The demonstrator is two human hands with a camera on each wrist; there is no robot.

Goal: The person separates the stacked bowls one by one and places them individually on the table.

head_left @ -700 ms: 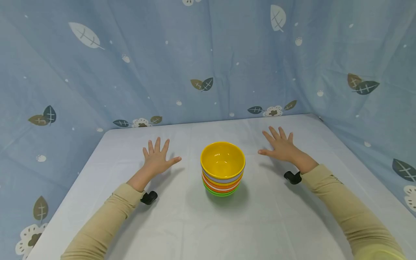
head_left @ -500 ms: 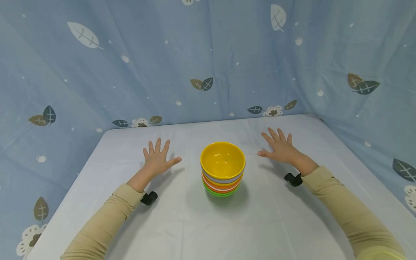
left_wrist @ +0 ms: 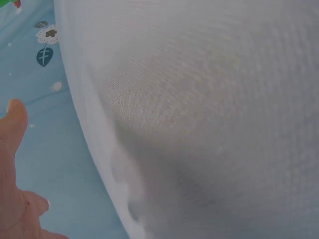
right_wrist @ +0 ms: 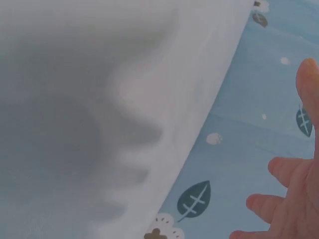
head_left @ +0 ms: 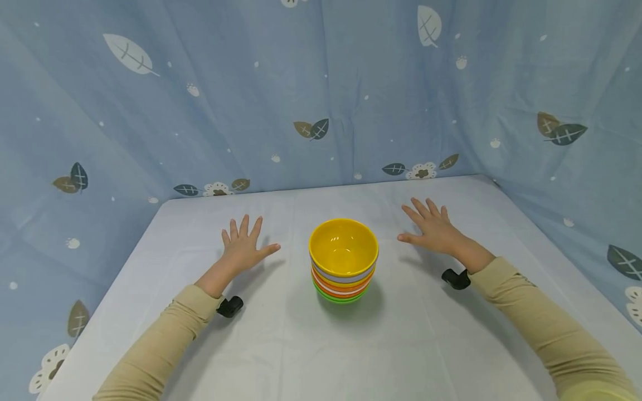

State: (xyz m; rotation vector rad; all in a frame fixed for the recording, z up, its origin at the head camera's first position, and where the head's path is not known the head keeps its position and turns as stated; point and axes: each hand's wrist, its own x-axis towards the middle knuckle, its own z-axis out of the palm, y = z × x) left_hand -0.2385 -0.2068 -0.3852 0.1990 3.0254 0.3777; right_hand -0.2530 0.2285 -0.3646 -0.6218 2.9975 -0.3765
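In the head view a stack of nested bowls (head_left: 344, 250) stands upright mid-table. The top bowl is yellow; below it show rims in grey, orange, white and green. My left hand (head_left: 241, 250) is to the left of the stack, fingers spread and thumb pointing at it. On the other side, my right hand (head_left: 435, 231) also has its fingers spread, apart from the bowls. Neither hand holds anything. Part of the left hand (left_wrist: 15, 184) shows at the left edge of its wrist view, and the right hand (right_wrist: 296, 194) at the right edge of its own.
A white cloth covers the table (head_left: 321, 351). Behind it and at both sides hangs a blue curtain (head_left: 225, 83) printed with leaves and flowers. Black wrist devices (head_left: 230, 306) sit under both forearms. A pale yellow round thing (head_left: 597, 391) is cut off at the lower right corner.
My right hand has sunk slightly toward me, its fingertips a little lower in the head view. The left hand has barely shifted, and the bowls have stayed in place.
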